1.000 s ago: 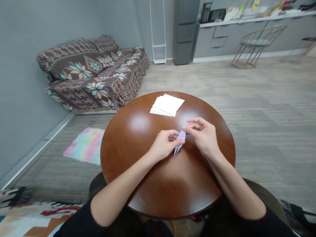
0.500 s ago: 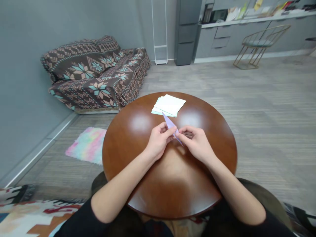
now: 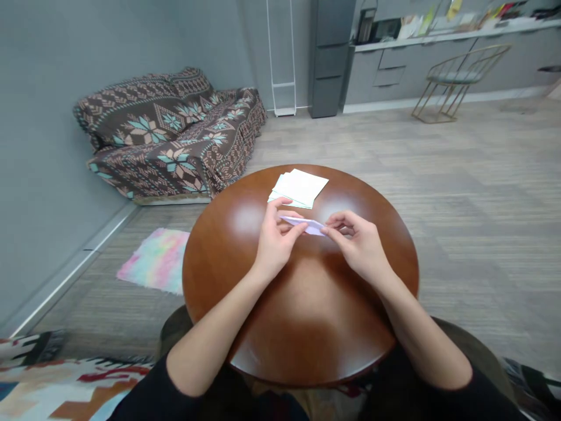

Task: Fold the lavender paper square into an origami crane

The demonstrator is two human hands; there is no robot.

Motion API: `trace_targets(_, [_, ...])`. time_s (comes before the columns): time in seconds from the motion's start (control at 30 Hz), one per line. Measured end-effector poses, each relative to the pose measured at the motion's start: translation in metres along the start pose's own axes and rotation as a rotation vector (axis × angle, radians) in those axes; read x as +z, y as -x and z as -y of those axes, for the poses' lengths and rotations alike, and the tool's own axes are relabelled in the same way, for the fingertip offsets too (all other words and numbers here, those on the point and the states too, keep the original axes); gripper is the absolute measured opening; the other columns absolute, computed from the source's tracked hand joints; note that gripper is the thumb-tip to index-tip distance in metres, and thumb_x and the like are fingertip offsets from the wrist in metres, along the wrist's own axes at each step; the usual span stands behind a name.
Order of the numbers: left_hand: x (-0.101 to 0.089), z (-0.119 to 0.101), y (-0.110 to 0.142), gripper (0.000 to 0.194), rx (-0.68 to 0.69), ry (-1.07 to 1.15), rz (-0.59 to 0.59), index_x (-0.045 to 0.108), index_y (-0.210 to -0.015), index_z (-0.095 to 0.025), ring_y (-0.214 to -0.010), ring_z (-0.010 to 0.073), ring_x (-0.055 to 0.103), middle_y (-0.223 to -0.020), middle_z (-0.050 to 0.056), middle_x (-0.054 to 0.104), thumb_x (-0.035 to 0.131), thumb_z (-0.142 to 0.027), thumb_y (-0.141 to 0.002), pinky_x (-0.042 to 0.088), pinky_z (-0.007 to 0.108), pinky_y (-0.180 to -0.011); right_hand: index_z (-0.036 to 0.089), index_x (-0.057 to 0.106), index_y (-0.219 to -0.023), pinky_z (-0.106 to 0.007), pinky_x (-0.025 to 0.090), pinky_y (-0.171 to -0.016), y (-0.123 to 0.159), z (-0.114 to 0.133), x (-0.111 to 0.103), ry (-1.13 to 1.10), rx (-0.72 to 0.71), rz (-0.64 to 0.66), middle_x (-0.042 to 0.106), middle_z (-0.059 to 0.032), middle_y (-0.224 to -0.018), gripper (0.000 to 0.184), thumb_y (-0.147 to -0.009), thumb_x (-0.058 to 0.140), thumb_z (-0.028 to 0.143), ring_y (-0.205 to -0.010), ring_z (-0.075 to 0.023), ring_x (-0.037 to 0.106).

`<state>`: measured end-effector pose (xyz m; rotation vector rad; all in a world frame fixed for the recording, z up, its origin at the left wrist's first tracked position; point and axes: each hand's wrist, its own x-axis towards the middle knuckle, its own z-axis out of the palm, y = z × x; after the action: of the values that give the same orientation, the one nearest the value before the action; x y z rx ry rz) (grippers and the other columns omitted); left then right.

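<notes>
A folded piece of lilac paper (image 3: 314, 227) is held above the middle of the round table, its long side running roughly left to right. My left hand (image 3: 279, 237) pinches it near its left half, thumb in front and fingers behind, with the index finger raised. At the paper's right end, my right hand (image 3: 353, 238) grips it between thumb and fingers. Parts of the paper are covered by my fingers. Just beyond my hands lies a loose stack of pale paper sheets (image 3: 301, 186) on the table.
The glossy brown table (image 3: 307, 345) is in front of me. A sofa with a patterned cover (image 3: 175, 134) stands at the back left, and a fluffy pastel rug (image 3: 155, 259) lies left of the table. A gold-framed chair (image 3: 458, 76) stands near the kitchen counter.
The lilac paper has turned from a steep slant to nearly level. My left hand has shifted slightly left with its index finger lifted, and my right hand has moved slightly right.
</notes>
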<state>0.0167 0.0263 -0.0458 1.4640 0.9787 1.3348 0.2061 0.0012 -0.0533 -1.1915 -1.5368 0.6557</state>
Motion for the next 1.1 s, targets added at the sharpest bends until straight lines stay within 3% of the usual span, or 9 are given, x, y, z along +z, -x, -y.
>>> trace_targets(0.07, [-0.002,0.002,-0.001,0.023,0.022,-0.143,0.04,0.065,-0.096,-0.019,-0.079,0.017,0.07,-0.087,0.001,0.071,0.078,-0.03,-0.081,0.056,0.029,-0.078,0.023,0.067,-0.085,-0.035,0.051,-0.076,-0.002,0.0,-0.006,0.081,-0.056,0.012,0.074,-0.0027,-0.083,0.009,-0.091,0.067,0.03,-0.078,-0.0217,0.068])
trace_targets(0.13, [-0.005,0.005,-0.002,0.019,0.01,-0.253,0.077,0.067,-0.08,-0.017,-0.078,0.0182,0.069,-0.081,0.002,0.071,0.079,-0.032,-0.08,0.055,0.029,-0.077,0.023,0.067,-0.084,-0.036,0.05,-0.077,-0.004,-0.001,-0.013,0.181,-0.104,0.053,0.075,-0.0034,-0.085,0.009,-0.092,0.065,0.026,-0.08,-0.0228,0.068])
trace_targets(0.3, [-0.007,0.006,-0.002,0.021,-0.059,-0.292,0.201,0.074,-0.082,-0.017,-0.08,0.021,0.07,-0.084,0.005,0.077,0.081,-0.036,-0.076,0.054,0.031,-0.079,0.024,0.069,-0.083,-0.036,0.048,-0.076,-0.003,-0.002,-0.022,0.246,-0.13,0.128,0.074,-0.0029,-0.085,0.009,-0.09,0.064,0.023,-0.079,-0.0228,0.067])
trace_targets(0.47, [-0.005,0.002,-0.002,0.024,-0.135,-0.205,0.245,0.075,-0.076,-0.015,-0.074,0.0201,0.069,-0.08,0.007,0.077,0.083,-0.037,-0.074,0.051,0.03,-0.073,0.022,0.066,-0.08,-0.034,0.049,-0.076,-0.003,-0.002,-0.025,0.039,-0.013,0.143,0.073,-0.0023,-0.081,0.01,-0.086,0.07,0.028,-0.078,-0.0212,0.067])
trace_targets(0.57, [-0.002,0.002,-0.001,0.026,-0.19,-0.114,0.243,0.072,-0.074,-0.014,-0.071,0.0177,0.067,-0.078,0.007,0.075,0.086,-0.035,-0.071,0.049,0.029,-0.069,0.022,0.058,-0.084,-0.032,0.05,-0.073,-0.007,-0.005,-0.027,-0.2,0.082,0.094,0.073,-0.001,-0.08,0.023,-0.078,0.079,0.029,-0.075,-0.0195,0.068])
trace_targets(0.7, [0.001,0.004,0.002,0.028,-0.224,-0.045,0.243,0.068,-0.074,-0.014,-0.065,0.0129,0.062,-0.072,0.003,0.071,0.087,-0.035,-0.072,0.046,0.025,-0.064,0.023,0.053,-0.085,-0.031,0.051,-0.069,-0.011,-0.009,-0.028,-0.367,0.2,0.038,0.075,-0.0006,-0.075,0.037,-0.071,0.086,0.03,-0.068,-0.0178,0.069])
trace_targets(0.83, [0.005,0.005,0.004,0.029,-0.255,0.0,0.226,0.063,-0.076,-0.014,-0.063,0.0118,0.061,-0.072,0.002,0.069,0.086,-0.033,-0.073,0.046,0.024,-0.061,0.023,0.054,-0.087,-0.034,0.054,-0.072,-0.016,-0.017,-0.03,-0.391,0.267,-0.089,0.076,-0.0014,-0.075,0.043,-0.065,0.09,0.031,-0.07,-0.0197,0.071])
trace_targets(1.03, [0.007,0.005,0.005,0.043,-0.275,0.084,0.143,0.062,-0.103,-0.017,-0.062,0.012,0.063,-0.076,0.0,0.07,0.087,-0.029,-0.07,0.051,0.025,-0.063,0.023,0.062,-0.083,-0.039,0.06,-0.082,-0.021,-0.024,-0.037,-0.432,0.234,-0.423,0.069,0.0004,-0.08,0.037,-0.063,0.091,0.037,-0.078,-0.0184,0.069])
trace_targets(1.1, [0.008,0.004,0.007,0.043,-0.294,0.121,0.167,0.065,-0.107,-0.016,-0.067,0.0136,0.066,-0.081,0.002,0.071,0.085,-0.03,-0.072,0.053,0.026,-0.065,0.023,0.069,-0.092,-0.039,0.061,-0.079,-0.018,-0.017,-0.034,-0.449,0.309,-0.241,0.071,-0.0026,-0.089,0.036,-0.067,0.089,0.042,-0.083,-0.0198,0.069])
